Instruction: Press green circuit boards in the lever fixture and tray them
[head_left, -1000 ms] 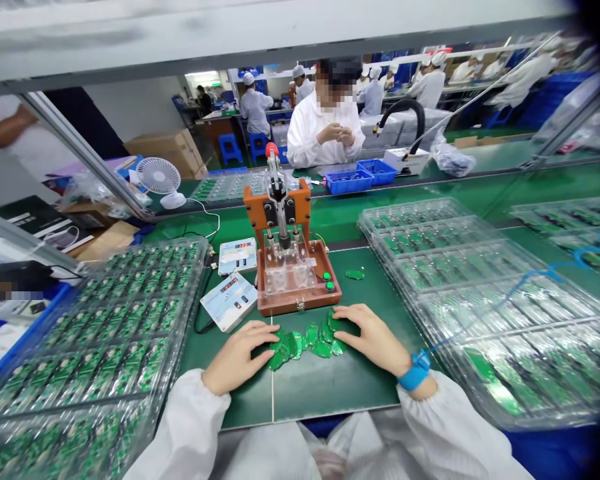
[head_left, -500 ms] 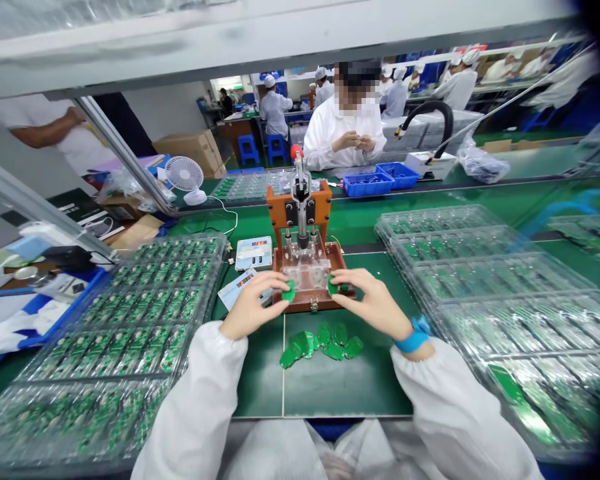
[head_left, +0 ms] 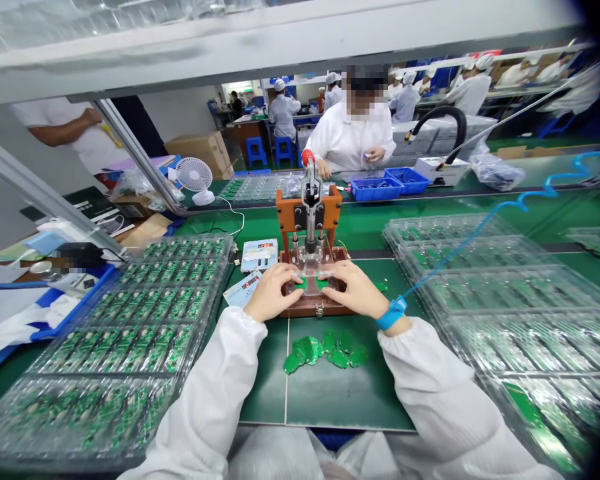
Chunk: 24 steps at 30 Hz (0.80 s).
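and now the left hand [head_left: 273, 292] and right hand [head_left: 355, 290] sit narrow at two green circuit boards [head_left: 301, 283] in the clear nest [head_left: 310, 268] of the orange press jig [head_left: 309, 213], grip hard to call; looks like seating, which calls for hands clear of the press.

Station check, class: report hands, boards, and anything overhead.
Left hand, right hand on clear plastic fixture. Two green circuit boards between them. Press plunger above.
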Each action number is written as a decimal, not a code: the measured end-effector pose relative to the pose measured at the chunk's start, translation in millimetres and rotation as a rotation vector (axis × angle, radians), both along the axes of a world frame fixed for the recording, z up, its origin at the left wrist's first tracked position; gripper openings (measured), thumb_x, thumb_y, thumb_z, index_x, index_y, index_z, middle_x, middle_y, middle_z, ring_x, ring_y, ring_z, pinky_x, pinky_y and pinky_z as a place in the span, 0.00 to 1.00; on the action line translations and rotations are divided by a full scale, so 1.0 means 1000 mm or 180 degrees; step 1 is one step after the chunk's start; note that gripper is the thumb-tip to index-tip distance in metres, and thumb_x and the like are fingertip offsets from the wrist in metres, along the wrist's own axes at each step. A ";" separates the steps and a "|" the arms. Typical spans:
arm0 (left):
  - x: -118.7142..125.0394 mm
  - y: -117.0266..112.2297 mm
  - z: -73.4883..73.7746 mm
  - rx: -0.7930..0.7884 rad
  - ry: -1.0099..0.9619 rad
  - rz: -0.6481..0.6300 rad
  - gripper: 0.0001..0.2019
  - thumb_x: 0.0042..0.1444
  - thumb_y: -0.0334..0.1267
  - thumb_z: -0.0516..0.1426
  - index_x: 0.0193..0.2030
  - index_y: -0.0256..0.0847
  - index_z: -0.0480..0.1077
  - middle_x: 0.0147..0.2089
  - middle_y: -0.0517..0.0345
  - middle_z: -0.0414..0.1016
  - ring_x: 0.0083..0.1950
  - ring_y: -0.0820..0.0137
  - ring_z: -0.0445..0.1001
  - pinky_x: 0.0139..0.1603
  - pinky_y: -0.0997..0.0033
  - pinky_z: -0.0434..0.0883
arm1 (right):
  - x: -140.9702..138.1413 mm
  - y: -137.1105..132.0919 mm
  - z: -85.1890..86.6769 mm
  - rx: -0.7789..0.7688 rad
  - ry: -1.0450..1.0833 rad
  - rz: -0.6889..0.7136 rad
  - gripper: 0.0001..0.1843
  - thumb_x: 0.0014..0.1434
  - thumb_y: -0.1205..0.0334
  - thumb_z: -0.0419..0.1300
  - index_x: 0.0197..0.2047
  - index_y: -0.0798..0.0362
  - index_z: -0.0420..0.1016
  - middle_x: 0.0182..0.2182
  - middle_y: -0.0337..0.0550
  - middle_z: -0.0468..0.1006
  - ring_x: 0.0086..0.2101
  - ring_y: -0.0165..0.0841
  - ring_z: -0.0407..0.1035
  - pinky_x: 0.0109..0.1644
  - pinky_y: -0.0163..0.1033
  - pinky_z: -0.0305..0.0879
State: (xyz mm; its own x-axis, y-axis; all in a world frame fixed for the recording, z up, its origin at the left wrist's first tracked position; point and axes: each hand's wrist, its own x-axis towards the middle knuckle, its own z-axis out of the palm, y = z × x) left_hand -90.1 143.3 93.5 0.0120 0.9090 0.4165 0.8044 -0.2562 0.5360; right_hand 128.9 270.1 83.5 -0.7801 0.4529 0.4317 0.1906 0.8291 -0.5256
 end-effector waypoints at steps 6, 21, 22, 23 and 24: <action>0.009 -0.004 -0.009 0.0200 -0.0053 0.0148 0.05 0.62 0.38 0.61 0.41 0.40 0.75 0.54 0.48 0.75 0.60 0.56 0.70 0.63 0.50 0.67 | 0.001 -0.003 0.000 0.0070 -0.0012 0.0009 0.10 0.62 0.62 0.63 0.46 0.48 0.80 0.47 0.44 0.83 0.50 0.44 0.70 0.59 0.56 0.69; 0.046 -0.040 -0.030 0.1175 0.0114 0.0224 0.11 0.64 0.36 0.57 0.52 0.42 0.71 0.54 0.47 0.76 0.59 0.58 0.73 0.60 0.51 0.71 | 0.008 -0.007 0.003 0.0113 0.0465 -0.0405 0.11 0.69 0.56 0.56 0.48 0.48 0.78 0.53 0.47 0.79 0.55 0.43 0.70 0.62 0.55 0.67; 0.051 -0.042 -0.029 0.1218 0.0141 0.0013 0.11 0.63 0.35 0.58 0.51 0.42 0.71 0.53 0.48 0.77 0.57 0.58 0.74 0.59 0.52 0.72 | 0.008 0.000 0.007 0.0116 0.0573 -0.0557 0.13 0.70 0.57 0.53 0.50 0.49 0.77 0.53 0.49 0.79 0.54 0.43 0.70 0.62 0.56 0.67; 0.056 -0.043 -0.028 0.1239 0.0177 -0.0248 0.11 0.62 0.34 0.58 0.51 0.42 0.72 0.52 0.48 0.78 0.56 0.59 0.74 0.59 0.53 0.72 | 0.008 0.009 0.012 0.0120 0.0694 -0.0742 0.15 0.72 0.59 0.49 0.51 0.51 0.75 0.53 0.52 0.78 0.54 0.43 0.70 0.61 0.57 0.67; 0.061 -0.044 -0.027 0.1234 0.0221 -0.0557 0.12 0.61 0.33 0.59 0.51 0.41 0.72 0.52 0.48 0.78 0.56 0.60 0.75 0.60 0.54 0.72 | 0.009 0.019 0.018 0.0125 0.0827 -0.0958 0.18 0.73 0.61 0.43 0.54 0.53 0.73 0.52 0.56 0.78 0.53 0.44 0.70 0.59 0.59 0.67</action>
